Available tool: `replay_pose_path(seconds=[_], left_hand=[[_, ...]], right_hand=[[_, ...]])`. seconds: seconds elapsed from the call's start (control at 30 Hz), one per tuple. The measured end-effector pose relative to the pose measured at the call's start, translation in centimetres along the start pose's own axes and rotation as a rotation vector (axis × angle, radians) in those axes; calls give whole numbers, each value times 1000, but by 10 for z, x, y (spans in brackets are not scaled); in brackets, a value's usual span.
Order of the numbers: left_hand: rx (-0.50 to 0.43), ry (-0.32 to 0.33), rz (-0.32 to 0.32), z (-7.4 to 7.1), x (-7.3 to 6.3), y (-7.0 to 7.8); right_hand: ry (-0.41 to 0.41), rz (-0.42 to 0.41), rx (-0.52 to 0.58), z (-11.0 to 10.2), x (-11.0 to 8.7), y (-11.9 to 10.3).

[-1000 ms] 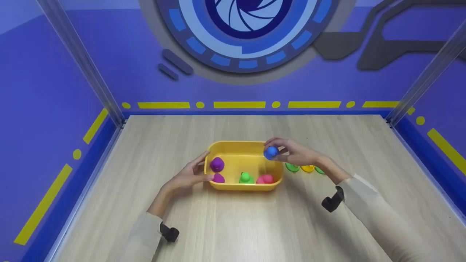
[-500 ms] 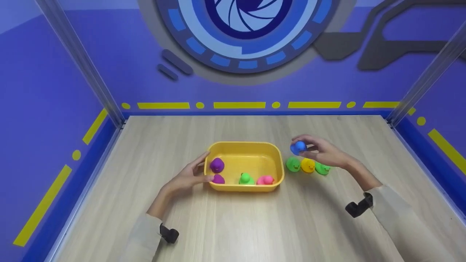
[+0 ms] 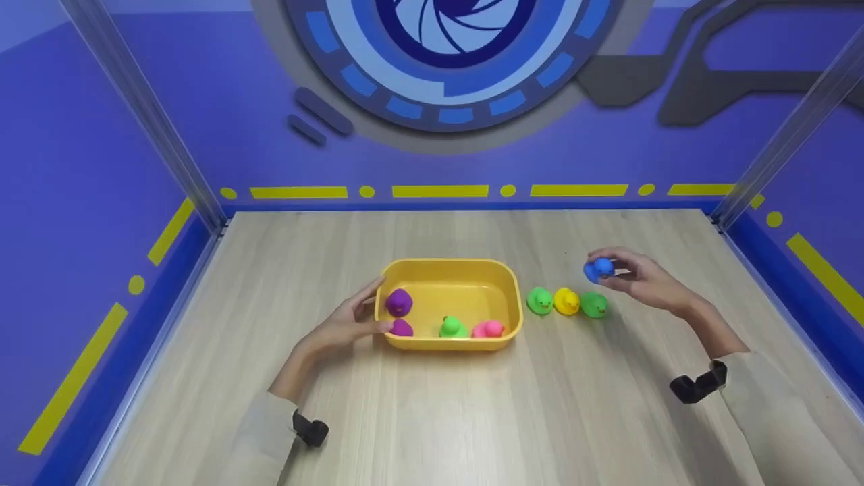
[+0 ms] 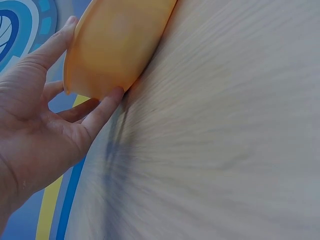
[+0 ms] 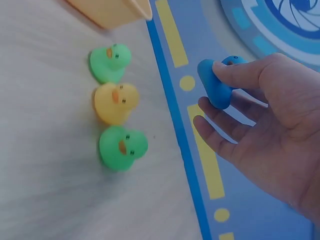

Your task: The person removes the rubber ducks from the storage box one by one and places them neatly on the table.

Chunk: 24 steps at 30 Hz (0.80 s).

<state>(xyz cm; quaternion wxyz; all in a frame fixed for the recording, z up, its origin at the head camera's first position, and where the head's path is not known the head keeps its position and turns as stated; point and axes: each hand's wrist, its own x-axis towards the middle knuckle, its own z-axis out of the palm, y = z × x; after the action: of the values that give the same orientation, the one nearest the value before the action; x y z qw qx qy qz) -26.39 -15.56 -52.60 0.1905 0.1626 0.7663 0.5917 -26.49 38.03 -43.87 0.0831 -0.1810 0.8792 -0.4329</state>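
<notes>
My right hand [image 3: 646,278] pinches a blue toy duck [image 3: 599,270] between thumb and fingers, held above the table and just behind the right end of a row of ducks. That row has a green duck [image 3: 539,300], a yellow duck [image 3: 566,301] and a darker green duck [image 3: 595,305]. My left hand [image 3: 343,325] grips the left end of a yellow plastic basin [image 3: 449,344], its thumb at the rim and other fingers against the outer wall [image 4: 112,50]. Inside the basin sit two purple ducks [image 3: 399,302], a light green duck [image 3: 453,328] and a pink duck [image 3: 489,329].
The wood-grain table [image 3: 432,418] has blue printed panels [image 3: 439,165] behind it and on both sides. Metal posts [image 3: 145,115] rise at the back corners. Each wrist carries a black camera mount [image 3: 310,429].
My right hand has carried the blue duck rightward from over the basin's right end, past the row of ducks, uncovering them to view. The left hand keeps its place on the basin.
</notes>
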Motion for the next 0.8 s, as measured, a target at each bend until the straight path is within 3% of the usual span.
replay_pose_path(seconds=[0.23,0.8], left_hand=[[3,19,-49,1,0,2],[25,9,2,-1,0,1]], right_hand=[[21,84,-32,-12,-17,19],[63,112,-58,-11,-35,59]])
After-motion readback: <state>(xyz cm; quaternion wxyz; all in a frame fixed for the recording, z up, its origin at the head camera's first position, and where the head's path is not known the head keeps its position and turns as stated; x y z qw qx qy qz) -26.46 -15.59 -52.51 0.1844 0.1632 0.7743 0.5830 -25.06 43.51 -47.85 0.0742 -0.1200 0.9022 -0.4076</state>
